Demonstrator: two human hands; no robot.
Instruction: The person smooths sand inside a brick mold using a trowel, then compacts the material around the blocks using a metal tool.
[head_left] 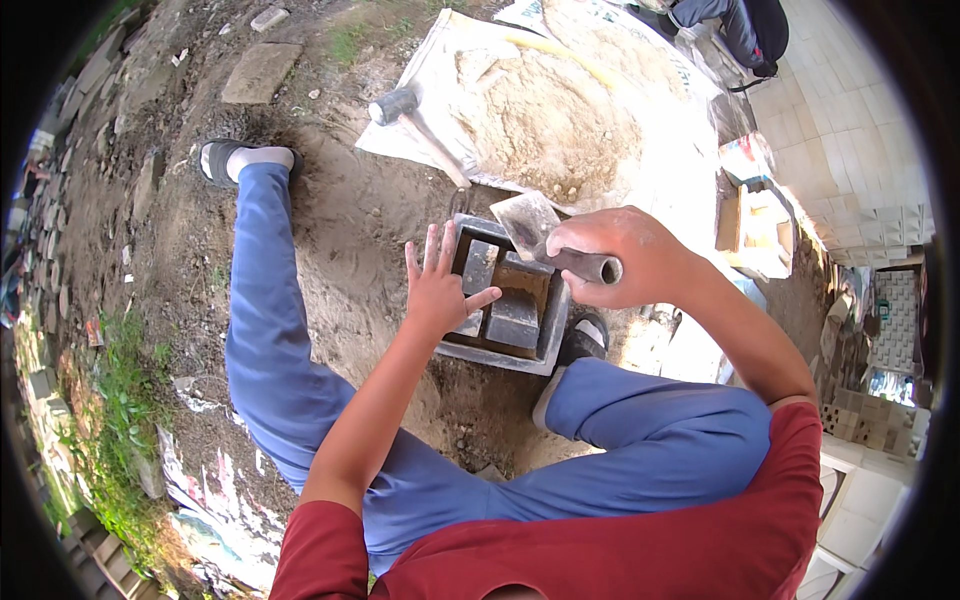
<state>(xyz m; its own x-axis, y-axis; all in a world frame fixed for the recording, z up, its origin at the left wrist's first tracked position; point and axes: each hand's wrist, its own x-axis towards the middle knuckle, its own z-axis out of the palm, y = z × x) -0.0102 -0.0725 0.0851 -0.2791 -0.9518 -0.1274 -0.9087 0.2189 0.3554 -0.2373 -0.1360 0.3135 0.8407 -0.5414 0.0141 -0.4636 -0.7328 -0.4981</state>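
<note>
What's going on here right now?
A person sits or squats outdoors with a grey box on the ground between their feet. The right hand grips a trowel by its handle, with the blade at the box's far edge. The left hand is spread open at the box's left side, thumb reaching over the dark blocks inside; whether it presses on them is hard to tell. Beyond, a mallet lies by a pile of sand.

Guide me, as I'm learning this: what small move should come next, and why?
Probably swing the trowel in the right hand to the sandy pile for a scoop: the gaps in the grey mould look unfilled, and the pile lies just beyond.
</note>
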